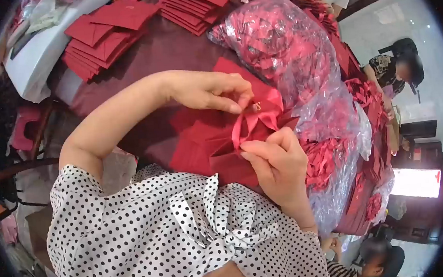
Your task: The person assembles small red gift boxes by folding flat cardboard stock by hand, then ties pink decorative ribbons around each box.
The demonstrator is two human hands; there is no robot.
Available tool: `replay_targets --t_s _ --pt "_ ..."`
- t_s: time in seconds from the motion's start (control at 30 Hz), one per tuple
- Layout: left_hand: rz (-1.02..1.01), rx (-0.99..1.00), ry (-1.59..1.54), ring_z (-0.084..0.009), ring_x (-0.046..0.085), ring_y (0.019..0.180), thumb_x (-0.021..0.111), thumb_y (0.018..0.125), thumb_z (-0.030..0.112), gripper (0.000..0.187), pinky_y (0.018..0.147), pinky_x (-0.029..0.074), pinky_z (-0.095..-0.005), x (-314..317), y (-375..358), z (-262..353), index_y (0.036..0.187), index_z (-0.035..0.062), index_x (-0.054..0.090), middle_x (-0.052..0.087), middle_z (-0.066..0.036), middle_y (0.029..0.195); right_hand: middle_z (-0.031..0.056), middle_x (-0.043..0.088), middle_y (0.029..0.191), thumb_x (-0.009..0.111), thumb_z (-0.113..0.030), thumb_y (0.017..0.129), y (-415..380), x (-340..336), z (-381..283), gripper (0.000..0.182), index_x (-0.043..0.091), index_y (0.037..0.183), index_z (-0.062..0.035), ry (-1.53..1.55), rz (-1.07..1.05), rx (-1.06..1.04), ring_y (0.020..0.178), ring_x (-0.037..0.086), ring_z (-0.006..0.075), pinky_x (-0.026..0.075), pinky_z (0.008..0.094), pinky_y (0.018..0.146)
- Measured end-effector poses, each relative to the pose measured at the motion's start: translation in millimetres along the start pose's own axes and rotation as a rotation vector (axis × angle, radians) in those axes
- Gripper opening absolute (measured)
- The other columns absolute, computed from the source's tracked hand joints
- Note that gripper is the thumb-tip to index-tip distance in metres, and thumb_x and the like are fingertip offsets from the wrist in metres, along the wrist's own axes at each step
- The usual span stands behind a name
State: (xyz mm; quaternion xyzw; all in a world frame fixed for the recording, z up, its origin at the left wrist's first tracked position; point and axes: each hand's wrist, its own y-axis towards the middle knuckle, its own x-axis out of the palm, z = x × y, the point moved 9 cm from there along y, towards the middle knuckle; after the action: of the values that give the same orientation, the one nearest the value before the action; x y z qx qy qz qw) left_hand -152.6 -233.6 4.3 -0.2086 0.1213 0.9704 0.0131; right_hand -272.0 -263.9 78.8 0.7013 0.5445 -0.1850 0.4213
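A red paper gift bag [256,86] with small gold lettering lies in front of me, its mouth partly spread. A glossy pinkish-red ribbon [261,119] loops across the bag's mouth. My left hand [213,95] reaches over from the left, thumb and fingers pinched at the upper part of the ribbon. From the lower right, my right hand [281,165] pinches the ribbon's lower part between thumb and forefinger beside the bag's edge. The exact fingertip contact is partly hidden. More red bags [193,146] lie fanned just left of the right hand.
A large clear plastic bag of red ribbons [281,40] lies beyond my hands. Stacks of folded red bags [105,43] stand at the back left on the dark red tablecloth [137,64]. Co-workers, including a person in a patterned top [385,71], sit around the table.
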Motion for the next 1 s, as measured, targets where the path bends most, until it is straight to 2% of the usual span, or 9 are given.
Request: replay_targets --t_s 0.17,0.3,0.4,0.5,0.6,0.67,0.8,0.9,1.0 --pt "-0.075 0.108 -0.285 -0.0068 0.042 0.084 0.054 0.094 0.015 0.011 0.076 0.037 -0.0249 16.3 9.6 -1.1 0.095 0.0055 0.048 0.048 0.003 0.088 0.0025 0.048 0.07 0.076 -0.004 0.07 -1.9 -1.6 -0.9 0.018 0.071 0.087 -0.0073 0.048 0.0 -0.029 0.062 0.047 0.0148 0.038 0.0254 0.053" --pt "-0.08 0.03 -0.479 -0.0062 0.042 0.082 0.052 0.095 0.012 0.009 0.074 0.038 -0.0242 23.9 10.8 1.6 0.094 0.0051 0.047 0.048 0.003 0.087 0.0027 0.048 0.07 0.076 -0.005 0.069 -3.9 -4.9 0.4 0.017 0.07 0.085 -0.0072 0.057 0.019 -0.014 0.063 0.047 0.0152 0.039 0.0258 0.054" --pt "0.131 0.077 -0.005 -0.0065 0.041 0.074 0.054 0.093 0.013 0.012 0.066 0.038 -0.0236 -16.9 -3.7 15.9 0.09 0.0038 0.047 0.047 0.003 0.08 0.0034 0.049 0.073 0.077 -0.005 0.069 -8.7 -12.5 1.3 0.018 0.07 0.085 -0.0072 -0.032 0.033 -0.001 0.065 0.048 0.0151 0.039 0.0254 0.056" --pt "0.262 -0.097 -0.078 -0.0065 0.045 0.073 0.054 0.092 0.011 0.011 0.065 0.041 -0.0229 -45.1 -33.8 6.2 0.089 0.0024 0.048 0.048 0.001 0.079 0.0043 0.048 0.083 0.077 -0.007 0.07 -12.0 -18.9 3.6 0.017 0.071 0.085 -0.0075 -0.103 0.07 -0.007 0.068 0.048 0.0161 0.04 0.0259 0.057" --pt "0.34 -0.095 0.108 -0.0062 0.049 0.075 0.054 0.092 0.01 0.01 0.068 0.044 -0.0228 -56.3 -50.0 6.6 0.091 0.0024 0.048 0.049 0.001 0.08 0.0073 0.051 0.09 0.075 -0.006 0.072 -7.5 -11.3 3.3 0.017 0.067 0.087 -0.0064 -0.042 0.044 -0.037 0.07 0.054 0.0191 0.045 0.0293 0.059" --pt "0.416 -0.096 -0.017 -0.0072 0.047 0.076 0.056 0.092 0.011 0.012 0.069 0.042 -0.0225 -56.8 -52.3 9.5 0.091 0.003 0.048 0.048 0.001 0.083 0.0105 0.056 0.096 0.073 -0.003 0.073 2.5 -6.0 -9.3 0.02 0.061 0.088 -0.0036 -0.021 0.052 -0.23 0.073 0.061 0.0241 0.05 0.0333 0.061" --pt "0.641 -0.016 -0.44 -0.0083 0.054 0.073 0.053 0.094 0.008 0.007 0.067 0.046 -0.022 -64.4 -65.4 5.7 0.096 0.0024 0.05 0.053 -0.001 0.084 0.0081 0.056 0.086 0.074 -0.002 0.069 8.6 -6.5 -11.6 0.022 0.062 0.087 -0.0043 -0.009 0.063 -0.252 0.07 0.06 0.0249 0.05 0.0328 0.06" --pt "1.064 0.13 -0.621 -0.0135 0.061 0.076 0.05 0.097 0.022 0.026 0.066 0.047 -0.021 -78.2 -81.3 0.4 0.116 0.0045 0.046 0.059 -0.005 0.091 0.0072 0.055 0.08 0.074 -0.004 0.072 21.5 -26.6 -26.9 0.016 0.064 0.084 -0.0071 -0.123 0.231 -0.278 0.063 0.059 0.022 0.049 0.0313 0.054" --pt "0.892 0.232 -0.813 -0.0178 0.056 0.105 0.054 0.09 0.048 0.058 0.086 0.046 -0.0314 -58.7 -80.3 1.1 0.126 0.0055 0.04 0.053 -0.009 0.116 0.0064 0.058 0.08 0.071 -0.008 0.076 49.9 -30.6 -21.5 0.011 0.064 0.084 -0.0067 -0.193 0.355 -0.309 0.064 0.059 0.0254 0.049 0.0342 0.054"
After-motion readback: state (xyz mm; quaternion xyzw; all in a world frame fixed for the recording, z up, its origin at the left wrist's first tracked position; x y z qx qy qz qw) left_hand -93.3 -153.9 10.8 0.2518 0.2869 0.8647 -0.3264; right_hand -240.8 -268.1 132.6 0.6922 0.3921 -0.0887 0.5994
